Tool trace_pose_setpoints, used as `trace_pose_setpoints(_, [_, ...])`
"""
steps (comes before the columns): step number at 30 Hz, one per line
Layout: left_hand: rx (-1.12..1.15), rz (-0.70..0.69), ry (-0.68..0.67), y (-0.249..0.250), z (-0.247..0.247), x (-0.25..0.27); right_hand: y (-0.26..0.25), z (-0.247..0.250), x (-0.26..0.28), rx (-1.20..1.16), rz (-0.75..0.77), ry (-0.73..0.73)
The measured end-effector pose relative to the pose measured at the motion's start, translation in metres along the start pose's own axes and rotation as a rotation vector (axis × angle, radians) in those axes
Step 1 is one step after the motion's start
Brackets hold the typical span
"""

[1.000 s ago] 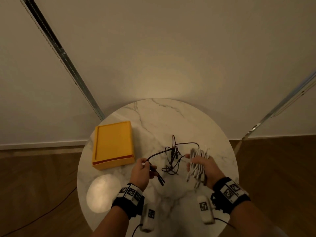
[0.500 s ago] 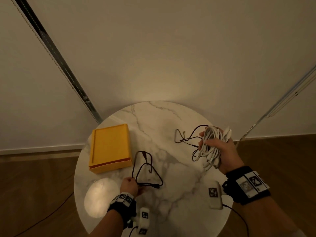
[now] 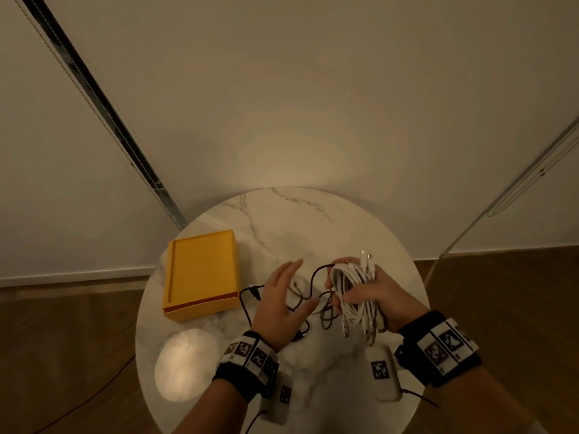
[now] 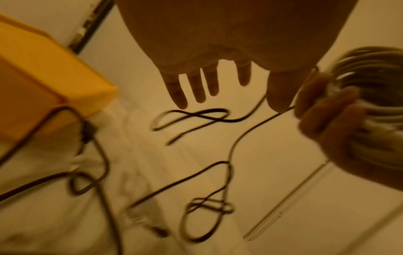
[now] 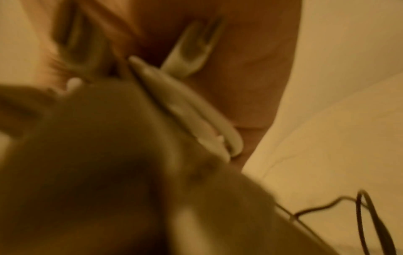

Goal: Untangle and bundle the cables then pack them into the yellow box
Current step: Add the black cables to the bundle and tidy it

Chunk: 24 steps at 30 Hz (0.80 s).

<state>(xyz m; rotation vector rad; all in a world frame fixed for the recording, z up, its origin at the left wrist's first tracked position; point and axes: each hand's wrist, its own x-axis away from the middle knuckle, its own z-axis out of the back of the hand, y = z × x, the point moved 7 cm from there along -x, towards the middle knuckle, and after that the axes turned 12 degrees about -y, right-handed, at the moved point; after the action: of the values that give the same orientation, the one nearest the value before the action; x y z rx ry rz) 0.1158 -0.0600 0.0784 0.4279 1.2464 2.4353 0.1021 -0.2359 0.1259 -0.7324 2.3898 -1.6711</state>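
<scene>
Now your right hand [image 3: 372, 292], gripping the white cable bundle [image 3: 354, 296], has swung back to frame centre while your left hand [image 3: 282, 300], emptied and spread, hovers over black cables [image 3: 313, 277] loose on the tabletop [image 3: 313, 220], yellow box [image 3: 200, 274] unfilled.

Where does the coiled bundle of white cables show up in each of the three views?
Head view: the coiled bundle of white cables sits right of centre, gripped by the right hand.
Left wrist view: at the right edge, blurred, fingers curled round it.
Right wrist view: only blurred white loops near the centre.
Shared landmark: the thin black cable on the marble table.
</scene>
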Motion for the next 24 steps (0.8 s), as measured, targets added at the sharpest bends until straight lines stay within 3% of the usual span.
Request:
trace_pose_setpoints(3, [-0.024,-0.082,-0.039,0.027,0.003,-0.011,0.002,-0.005,-0.001,0.043,-0.028,0.019])
trace_pose_setpoints(7, [0.147,0.022,0.006,0.018,0.017,-0.011,0.003,0.005,0.001,0.163,-0.071,0.075])
trace_pose_setpoints(11, [0.216,-0.008,0.116,0.025,0.046,-0.005,0.010,0.006,0.002,0.572,-0.173,0.030])
trace_pose_setpoints(17, [0.600,-0.075,0.449,0.028,0.101,-0.001,0.073,0.026,0.007,0.810,-0.535,-0.019])
trace_pose_setpoints(24, [0.924,-0.167,0.761,0.002,0.160,0.017,0.088,0.046,0.017,0.948,-0.696,0.092])
